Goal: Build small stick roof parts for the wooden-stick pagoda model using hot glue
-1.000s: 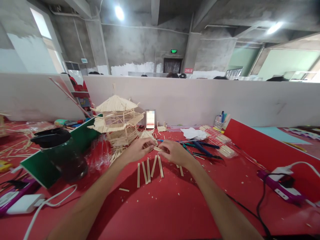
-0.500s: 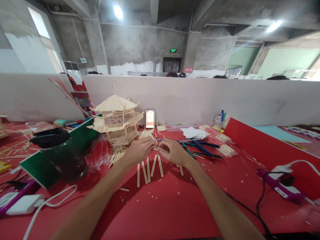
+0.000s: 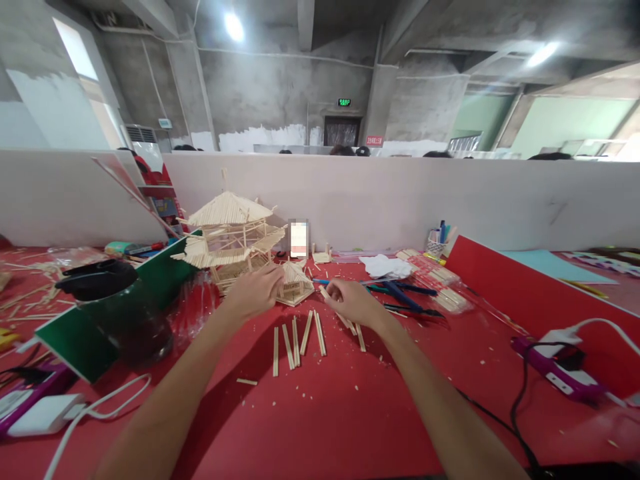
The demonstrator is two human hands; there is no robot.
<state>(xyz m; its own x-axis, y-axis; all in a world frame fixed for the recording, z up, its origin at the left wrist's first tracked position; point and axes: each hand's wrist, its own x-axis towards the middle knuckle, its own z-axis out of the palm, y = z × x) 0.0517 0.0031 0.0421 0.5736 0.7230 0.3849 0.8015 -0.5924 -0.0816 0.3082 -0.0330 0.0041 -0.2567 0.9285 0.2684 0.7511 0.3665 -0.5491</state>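
My right hand (image 3: 354, 301) is closed in a pinch on a short wooden stick (image 3: 323, 292), which points up and left from the fingertips. Beside the left edge of a small wooden-stick pavilion model (image 3: 295, 288) is my left hand (image 3: 255, 291), fingers bent down and close together. Its fingertips are hidden, so whether it touches the model or grips anything cannot be made out. A larger tiered pavilion model (image 3: 230, 210) rises behind the left hand. Several pale sticks (image 3: 295, 341) lie on the red table in front of the hands, and other sticks (image 3: 361, 338) lie under the right hand.
Pliers (image 3: 405, 297), a white cloth (image 3: 386, 267) and bagged sticks (image 3: 450, 290) lie at right. A dark lidded jug (image 3: 125, 313) stands at left by a green board (image 3: 65, 340). Power strips (image 3: 560, 380) with cables flank the work area. A white partition (image 3: 360, 200) runs behind.
My hands were together over the stick; they are now apart. The left hand has moved left, uncovering the small pavilion model. The right hand has shifted slightly right and keeps the stick.
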